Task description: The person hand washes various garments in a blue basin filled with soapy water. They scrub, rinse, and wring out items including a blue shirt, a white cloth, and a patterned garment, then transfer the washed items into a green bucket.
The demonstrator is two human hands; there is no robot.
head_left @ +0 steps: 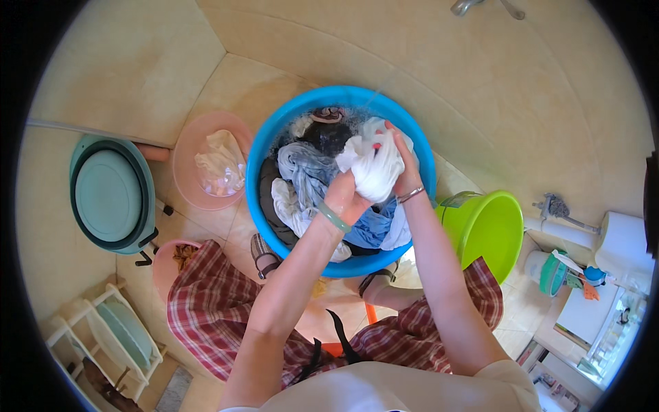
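A bunched white wet garment (pixel 376 170) with a small red patch is held up over the large round blue tub (pixel 423 134). My left hand (pixel 348 198), with a green bangle at the wrist, grips its near left side. On its right side, my right hand (pixel 406 163), a silver bracelet at the wrist, has its fingers wrapped against the cloth. Some fingertips are hidden in its folds. Below, sudsy water holds a grey-blue garment (pixel 307 168), a blue garment (pixel 371 228), a white cloth (pixel 288 204) and dark clothes (pixel 328 139).
A pink basin (pixel 184 165) with pale cloth stands left of the tub, another pink basin (pixel 163 269) nearer me. A lime-green bucket (pixel 491 230) is at the right. A folded teal basin (pixel 110 196) leans by the left wall. A faucet (pixel 467 7) juts from the far wall.
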